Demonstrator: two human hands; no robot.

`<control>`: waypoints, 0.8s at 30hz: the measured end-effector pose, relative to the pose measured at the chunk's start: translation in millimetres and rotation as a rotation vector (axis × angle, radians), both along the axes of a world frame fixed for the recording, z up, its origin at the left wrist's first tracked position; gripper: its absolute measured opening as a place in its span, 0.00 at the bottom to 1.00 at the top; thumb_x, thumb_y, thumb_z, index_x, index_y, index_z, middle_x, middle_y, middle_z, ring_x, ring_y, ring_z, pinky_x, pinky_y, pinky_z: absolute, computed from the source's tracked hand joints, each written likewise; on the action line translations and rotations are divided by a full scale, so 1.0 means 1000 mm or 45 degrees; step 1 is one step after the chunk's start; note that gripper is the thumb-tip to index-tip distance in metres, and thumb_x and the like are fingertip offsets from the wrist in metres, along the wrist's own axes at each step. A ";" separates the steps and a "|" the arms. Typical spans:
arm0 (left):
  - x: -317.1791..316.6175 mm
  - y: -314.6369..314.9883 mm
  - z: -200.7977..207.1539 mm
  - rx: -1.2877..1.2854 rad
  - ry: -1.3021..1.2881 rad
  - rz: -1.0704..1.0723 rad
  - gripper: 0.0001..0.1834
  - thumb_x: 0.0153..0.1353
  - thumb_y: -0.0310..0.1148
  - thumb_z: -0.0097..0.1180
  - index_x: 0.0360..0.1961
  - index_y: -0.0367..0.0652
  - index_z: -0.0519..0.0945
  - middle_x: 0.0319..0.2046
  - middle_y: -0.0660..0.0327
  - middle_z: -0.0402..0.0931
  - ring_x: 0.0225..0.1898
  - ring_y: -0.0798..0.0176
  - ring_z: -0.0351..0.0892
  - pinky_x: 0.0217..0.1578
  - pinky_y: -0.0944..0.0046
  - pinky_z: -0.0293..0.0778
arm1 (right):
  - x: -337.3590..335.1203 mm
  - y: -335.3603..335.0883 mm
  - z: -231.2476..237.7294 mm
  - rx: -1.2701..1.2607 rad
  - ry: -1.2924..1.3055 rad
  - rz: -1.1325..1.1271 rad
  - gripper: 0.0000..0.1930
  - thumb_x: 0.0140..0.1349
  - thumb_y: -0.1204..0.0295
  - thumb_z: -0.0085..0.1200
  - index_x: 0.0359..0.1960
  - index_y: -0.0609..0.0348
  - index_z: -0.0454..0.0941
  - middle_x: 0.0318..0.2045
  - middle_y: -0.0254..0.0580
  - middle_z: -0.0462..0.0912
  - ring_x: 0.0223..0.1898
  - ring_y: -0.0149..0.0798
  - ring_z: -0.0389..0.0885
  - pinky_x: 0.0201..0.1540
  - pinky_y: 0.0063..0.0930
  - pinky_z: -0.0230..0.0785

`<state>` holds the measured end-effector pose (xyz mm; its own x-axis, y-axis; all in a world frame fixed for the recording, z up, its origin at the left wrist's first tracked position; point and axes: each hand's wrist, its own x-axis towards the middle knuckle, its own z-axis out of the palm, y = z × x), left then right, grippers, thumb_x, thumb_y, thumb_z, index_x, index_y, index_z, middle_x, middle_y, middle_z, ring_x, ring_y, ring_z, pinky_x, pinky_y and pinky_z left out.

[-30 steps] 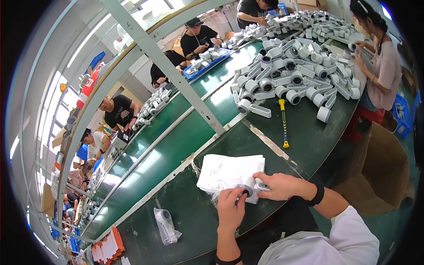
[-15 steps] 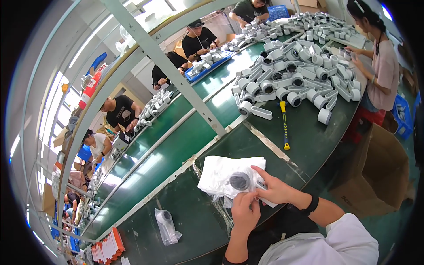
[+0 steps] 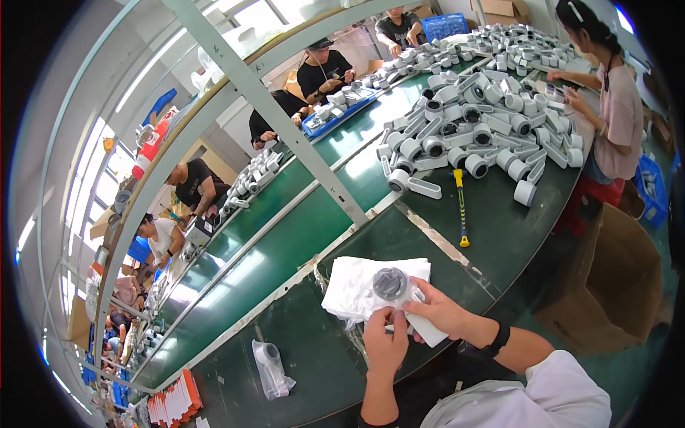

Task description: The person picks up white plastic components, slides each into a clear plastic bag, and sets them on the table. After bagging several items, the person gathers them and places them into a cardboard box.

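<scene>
Round-headed grey-and-white part [image 3: 390, 285] has turned face-up since one second ago. Lower centre of frame: white plastic-bag stack [image 3: 346, 289]; above it, right hand [image 3: 448, 314] grips the part, left hand [image 3: 385, 342] curls alongside, hold unclear.

Right-hand grip [image 3: 441, 311] holds grey-white part [image 3: 390, 284], left-hand grip [image 3: 385, 339] at near edge; white stack [image 3: 345, 288] behind; hammer [image 3: 462, 208] beyond.

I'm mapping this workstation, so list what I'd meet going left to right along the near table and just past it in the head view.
Orange-and-white stack, bagged part, left hand, hammer, cardboard box.
</scene>
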<state>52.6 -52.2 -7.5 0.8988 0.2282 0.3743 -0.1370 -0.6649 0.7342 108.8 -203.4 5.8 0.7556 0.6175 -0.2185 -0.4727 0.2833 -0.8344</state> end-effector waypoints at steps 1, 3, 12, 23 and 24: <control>0.003 0.000 0.003 -0.071 -0.044 -0.052 0.06 0.60 0.24 0.57 0.37 0.34 0.77 0.31 0.56 0.78 0.29 0.63 0.77 0.34 0.64 0.73 | 0.003 -0.001 0.000 0.034 0.089 0.033 0.35 0.67 0.63 0.52 0.71 0.50 0.46 0.31 0.46 0.79 0.19 0.36 0.79 0.19 0.29 0.73; 0.005 0.006 0.006 -0.143 -0.089 -0.108 0.06 0.60 0.24 0.57 0.38 0.34 0.77 0.32 0.57 0.78 0.30 0.64 0.78 0.35 0.64 0.73 | 0.007 -0.005 -0.001 0.068 0.176 0.061 0.33 0.68 0.63 0.51 0.70 0.51 0.48 0.30 0.46 0.79 0.19 0.37 0.79 0.19 0.29 0.74; 0.000 0.003 -0.013 -0.469 0.073 -0.096 0.07 0.64 0.23 0.55 0.43 0.34 0.76 0.37 0.61 0.79 0.39 0.70 0.77 0.41 0.70 0.71 | 0.013 -0.008 -0.003 0.444 0.345 0.158 0.21 0.68 0.63 0.48 0.58 0.58 0.59 0.30 0.46 0.80 0.19 0.37 0.79 0.19 0.30 0.74; -0.017 -0.025 -0.021 -0.770 -0.184 0.157 0.06 0.65 0.27 0.55 0.40 0.36 0.75 0.35 0.61 0.76 0.36 0.71 0.75 0.37 0.72 0.70 | 0.022 0.008 -0.017 -0.137 -0.228 -0.251 0.17 0.66 0.68 0.54 0.52 0.60 0.65 0.31 0.43 0.82 0.27 0.33 0.83 0.25 0.25 0.75; -0.017 -0.024 -0.022 -0.581 -0.293 0.101 0.05 0.65 0.26 0.56 0.40 0.36 0.75 0.35 0.61 0.77 0.35 0.73 0.74 0.36 0.72 0.70 | 0.021 0.010 -0.020 -0.138 -0.224 -0.250 0.17 0.66 0.68 0.54 0.52 0.60 0.65 0.31 0.43 0.82 0.27 0.33 0.83 0.25 0.25 0.75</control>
<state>35.5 -76.2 -29.6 0.7780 0.4786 0.4070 -0.2915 -0.2988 0.9087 129.9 -193.1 -14.4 0.8905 0.4362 -0.1297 -0.2626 0.2599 -0.9292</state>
